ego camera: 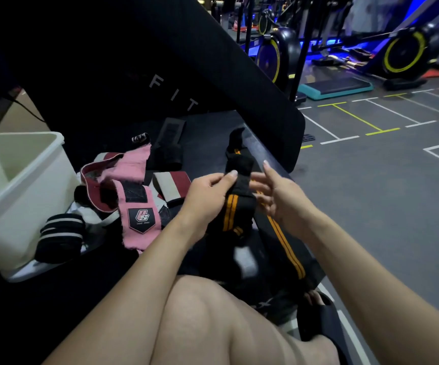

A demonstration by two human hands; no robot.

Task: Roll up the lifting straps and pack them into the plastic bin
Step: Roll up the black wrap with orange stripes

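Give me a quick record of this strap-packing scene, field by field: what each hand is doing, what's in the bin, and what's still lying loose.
left hand: pinches the black strap with orange stripes
right hand: fingers spread, beside the same strap; contact unclear
strap state: partly bunched, its tail trailing toward the person
plastic bin: white, at the left; the visible interior shows no straps
rolled strap: black and white roll lies outside the bin, against its front wall
loose straps: pink strap, maroon and white strap, black strap

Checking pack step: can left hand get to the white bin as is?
Probably not yet: the left hand grips the black-and-orange strap. The white bin sits open-topped to its left, with nothing between them.
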